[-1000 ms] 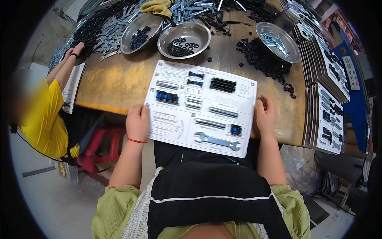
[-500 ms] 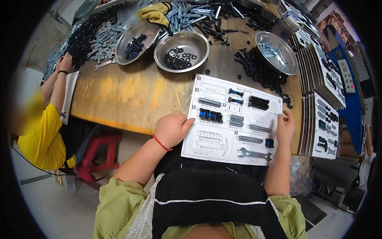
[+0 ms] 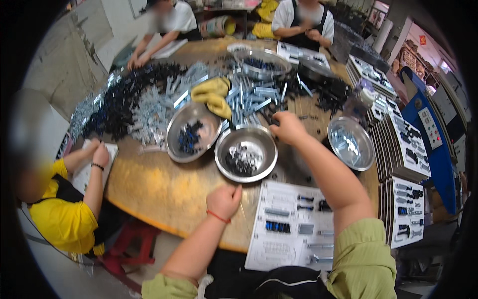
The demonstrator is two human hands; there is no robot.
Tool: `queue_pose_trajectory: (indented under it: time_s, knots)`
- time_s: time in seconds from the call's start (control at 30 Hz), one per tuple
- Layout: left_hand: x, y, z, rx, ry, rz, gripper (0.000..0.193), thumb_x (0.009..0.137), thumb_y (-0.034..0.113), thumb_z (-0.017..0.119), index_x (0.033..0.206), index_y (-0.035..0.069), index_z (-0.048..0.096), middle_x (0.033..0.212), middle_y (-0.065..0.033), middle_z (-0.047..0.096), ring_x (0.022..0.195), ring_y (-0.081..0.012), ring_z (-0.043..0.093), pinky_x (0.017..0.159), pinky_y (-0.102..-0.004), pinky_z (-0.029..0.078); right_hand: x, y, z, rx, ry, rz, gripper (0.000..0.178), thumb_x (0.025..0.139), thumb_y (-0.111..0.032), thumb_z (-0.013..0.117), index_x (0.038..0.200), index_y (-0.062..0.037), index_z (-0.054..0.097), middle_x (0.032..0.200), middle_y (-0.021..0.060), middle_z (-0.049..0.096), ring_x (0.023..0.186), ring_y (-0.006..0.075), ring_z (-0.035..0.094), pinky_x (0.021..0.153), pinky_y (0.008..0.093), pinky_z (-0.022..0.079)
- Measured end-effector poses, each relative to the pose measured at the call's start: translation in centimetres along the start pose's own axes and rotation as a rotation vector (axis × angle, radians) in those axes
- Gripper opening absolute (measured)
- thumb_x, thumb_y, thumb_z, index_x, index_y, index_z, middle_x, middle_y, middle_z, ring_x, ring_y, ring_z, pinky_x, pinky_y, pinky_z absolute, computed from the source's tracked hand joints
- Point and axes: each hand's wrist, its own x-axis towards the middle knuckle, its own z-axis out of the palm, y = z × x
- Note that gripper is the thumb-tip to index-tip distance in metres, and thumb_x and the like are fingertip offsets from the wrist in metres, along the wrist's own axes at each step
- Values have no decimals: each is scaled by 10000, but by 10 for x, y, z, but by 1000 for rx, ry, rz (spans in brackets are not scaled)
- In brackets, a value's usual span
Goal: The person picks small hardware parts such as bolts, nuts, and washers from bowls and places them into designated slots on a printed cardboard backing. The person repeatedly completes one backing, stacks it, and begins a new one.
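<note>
Wooden tabletop (image 3: 139, 187): crammed with loose metal, one careless sleeve could mix the piles imo
White printed sheet (image 3: 276, 246): near end pokes past the table edge, right arm over it, so a bump could drop it
Steel bowl (image 3: 268, 149): beyond the sheet, tips if an arm clips it
Right hand (image 3: 289, 128): fingers bent at the black pieces (image 3: 269, 118), can't tell if pinching; blind grabs could snag extras
Left hand (image 3: 223, 200): loose fist near the bowl, nothing visible inside

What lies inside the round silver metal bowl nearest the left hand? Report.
Small black and silvery pieces, blurred, heaped in the round silver metal bowl; the floor beneath them is covered.
</note>
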Motion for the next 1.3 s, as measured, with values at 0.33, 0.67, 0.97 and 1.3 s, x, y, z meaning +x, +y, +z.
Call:
queue_pose_trajectory:
  time_s: [0.33, 0.67, 0.97, 1.3]
  knots:
    - [-3, -3, -8, 79, 28, 48, 408, 871, 383, 620, 591, 88, 654, 654, -119, 638, 605, -325, 623, 537, -456, 487, 115, -32, 82, -170, -496, 64, 466, 695, -358, 814, 1017, -29, 743, 1109, 184, 699, 1026, 337, 671, 897, 399, 536]
    - [0, 2, -4, 67, 37, 57, 396, 868, 389, 624, 608, 92, 660, 666, -109, 645, 618, -316, 629, 550, -442, 493, 98, 0, 83, 314, 126, 217, 333, 869, -227, 645, 1115, -3, 624, 1064, 225, 678, 976, 369, 654, 856, 445, 514]
    - [-8, 4, -11, -101, 39, 7, 368, 845, 366, 659, 650, 54, 646, 686, -126, 632, 650, -330, 616, 601, -409, 492, -85, -58, -27, 1367, -5, 316, 176, 985, -216, 579, 878, -82, 544, 647, 6, 523, 524, 103, 481, 466, 255, 378]
    - [-59, 73, -1, -1270, -711, -27, 333, 1058, 340, 447, 1199, 51, 537, 924, -12, 598, 761, -109, 581, 663, -239, 478, -249, -105, -44, 1147, -10, 154, 122, 962, -139, 585, 976, -18, 589, 989, 82, 657, 908, 139, 602, 821, 289, 495]
